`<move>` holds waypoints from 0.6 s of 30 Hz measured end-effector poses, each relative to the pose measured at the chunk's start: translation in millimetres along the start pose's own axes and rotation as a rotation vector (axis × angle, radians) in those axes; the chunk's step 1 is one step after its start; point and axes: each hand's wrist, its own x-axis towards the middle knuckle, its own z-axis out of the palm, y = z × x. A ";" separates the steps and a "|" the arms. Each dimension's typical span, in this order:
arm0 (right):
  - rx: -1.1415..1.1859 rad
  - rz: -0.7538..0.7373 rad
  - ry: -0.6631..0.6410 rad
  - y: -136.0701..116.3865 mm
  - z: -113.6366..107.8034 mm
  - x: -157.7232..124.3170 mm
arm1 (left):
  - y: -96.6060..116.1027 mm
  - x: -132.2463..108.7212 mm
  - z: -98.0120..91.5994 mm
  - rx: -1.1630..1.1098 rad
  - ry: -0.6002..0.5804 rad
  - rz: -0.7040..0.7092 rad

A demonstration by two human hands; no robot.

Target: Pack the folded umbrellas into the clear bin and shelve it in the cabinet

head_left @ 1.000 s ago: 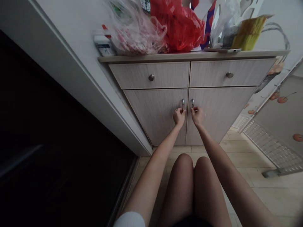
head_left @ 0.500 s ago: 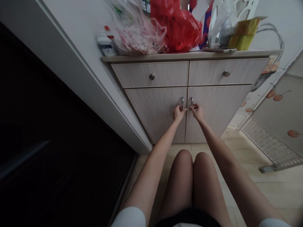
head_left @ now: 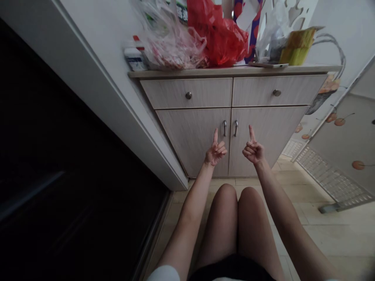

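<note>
I crouch before a pale wood cabinet with two shut doors. My left hand hovers just below and left of the left door handle, touching nothing. Its forefinger points up and the other fingers are curled, holding nothing. My right hand mirrors it, forefinger up, a little below and right of the right door handle. Both hands are apart from the doors.
Two shut drawers with round knobs sit above the doors. The cabinet top carries a red plastic bag, a pale pink bag, a phone and a yellow-green packet. A white door frame stands left; a metal rack lies right.
Both hands have let go of the door handles, drawn back and apart, and now point forefingers up. The doors stay shut.
</note>
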 end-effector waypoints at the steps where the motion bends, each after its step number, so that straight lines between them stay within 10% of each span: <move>1: -0.002 -0.001 -0.002 2.0 0.4 1.1 | -0.9 -0.2 1.9 0.005 0.011 0.008; 12: 0.028 -0.037 -0.062 13.8 -3.3 7.0 | -4.0 0.4 -2.0 0.020 0.022 0.016; 18: -0.449 -0.122 0.150 27.4 -16.9 33.0 | -11.8 25.4 -8.9 0.199 -0.002 0.018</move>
